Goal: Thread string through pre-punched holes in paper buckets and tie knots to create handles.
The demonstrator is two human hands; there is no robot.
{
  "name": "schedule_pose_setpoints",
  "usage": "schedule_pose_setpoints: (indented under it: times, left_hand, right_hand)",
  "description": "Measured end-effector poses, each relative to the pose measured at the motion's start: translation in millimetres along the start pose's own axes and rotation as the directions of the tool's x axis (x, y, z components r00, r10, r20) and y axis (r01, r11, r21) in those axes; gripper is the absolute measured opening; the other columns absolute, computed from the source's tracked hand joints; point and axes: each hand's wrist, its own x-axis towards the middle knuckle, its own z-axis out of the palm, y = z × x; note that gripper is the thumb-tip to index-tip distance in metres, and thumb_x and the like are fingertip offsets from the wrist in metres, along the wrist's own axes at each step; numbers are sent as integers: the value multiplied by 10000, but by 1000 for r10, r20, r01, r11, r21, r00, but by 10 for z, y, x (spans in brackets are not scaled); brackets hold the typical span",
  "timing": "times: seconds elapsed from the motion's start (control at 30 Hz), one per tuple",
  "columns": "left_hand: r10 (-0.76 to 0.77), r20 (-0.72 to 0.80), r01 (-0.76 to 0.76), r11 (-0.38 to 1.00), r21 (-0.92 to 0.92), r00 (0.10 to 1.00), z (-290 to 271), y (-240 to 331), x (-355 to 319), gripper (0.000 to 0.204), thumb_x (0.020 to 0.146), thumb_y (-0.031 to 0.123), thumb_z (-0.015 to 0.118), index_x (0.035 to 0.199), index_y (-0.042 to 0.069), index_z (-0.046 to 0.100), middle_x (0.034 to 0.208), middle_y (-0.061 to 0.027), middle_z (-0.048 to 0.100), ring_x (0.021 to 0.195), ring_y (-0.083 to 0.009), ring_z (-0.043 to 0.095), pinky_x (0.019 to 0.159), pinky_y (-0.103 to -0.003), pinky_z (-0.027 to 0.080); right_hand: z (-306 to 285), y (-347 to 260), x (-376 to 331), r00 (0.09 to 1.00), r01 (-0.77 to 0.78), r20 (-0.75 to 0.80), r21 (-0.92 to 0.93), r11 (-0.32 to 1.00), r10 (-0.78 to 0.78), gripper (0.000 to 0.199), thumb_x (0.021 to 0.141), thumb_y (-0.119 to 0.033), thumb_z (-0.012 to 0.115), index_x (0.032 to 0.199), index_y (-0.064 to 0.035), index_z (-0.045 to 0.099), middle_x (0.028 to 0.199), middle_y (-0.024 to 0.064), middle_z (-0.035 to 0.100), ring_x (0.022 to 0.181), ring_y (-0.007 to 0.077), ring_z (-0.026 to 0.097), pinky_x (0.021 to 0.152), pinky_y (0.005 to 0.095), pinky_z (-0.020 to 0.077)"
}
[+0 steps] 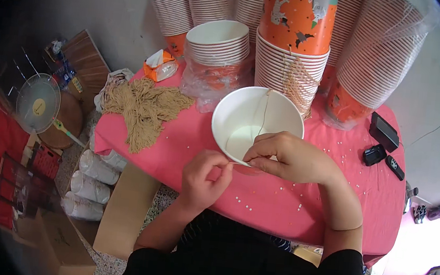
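A white paper bucket [221, 122] stands near the table's front edge with its open mouth up. Inside it, a thin tan string [265, 112] runs down from the far rim toward my right hand. My left hand [206, 177] is closed in a pinch on the string just outside the near rim. My right hand [295, 158] reaches over the near rim from the right, thumb and fingertips pinched at the string there. The tips of its fingers partly cover the string, so its exact path through the rim cannot be made out.
Tall stacks of orange-and-white paper buckets [290, 65] crowd the table's back, with looped strings [299, 87] hanging over one. A heap of tan strings [143, 106] lies left, near a tissue pack [160, 67]. A black box [384, 132] and remote [395, 167] sit right. White bits dot the pink tablecloth [271, 211].
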Motion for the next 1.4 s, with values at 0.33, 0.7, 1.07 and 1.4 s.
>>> schedule_pose_setpoints:
  times: [0.33, 0.7, 1.07, 1.4]
  left_hand:
    - [-383, 40, 369, 849, -378, 923, -40, -67, 3, 99, 836, -41, 657, 877, -5, 575, 810, -43, 612, 709, -98, 584, 642, -241, 482]
    - [-88, 112, 125, 918, -377, 990, -127, 29, -10, 128, 854, -43, 627, 932, 2, 535, 898, -70, 592, 751, -98, 564, 690, -222, 468]
    - [-422, 172, 383, 487, -785, 890, -172, 93, 95, 61, 904, 6, 532, 952, 29, 502, 918, -125, 614, 705, -145, 580, 656, -286, 492]
    - [-498, 91, 372, 502, -781, 863, -301, -2, 274, 240, 907, 4, 607, 1132, 42, 533, 844, -53, 616, 659, -81, 556, 572, -209, 440]
  right_hand:
    - [-81, -30, 21, 997, -73, 32, 86, 994, 71, 201, 847, -4, 591, 1039, -2, 653, 885, 132, 656, 748, 229, 638, 670, 346, 498]
    - [108, -138, 50, 969, -5, -246, 43, 999, 16, 104, 887, -32, 613, 989, -15, 610, 735, 98, 641, 642, 210, 620, 595, 346, 477]
    - [-87, -169, -91, 999, -2, -46, -264, 964, -10, 169, 809, -154, 700, 939, -57, 652, 720, 93, 610, 629, 254, 615, 601, 368, 473]
    - [-182, -257, -139, 991, -12, -133, -328, 945, -34, 122, 807, -37, 653, 927, -57, 659, 842, 89, 649, 713, 281, 640, 638, 370, 502]
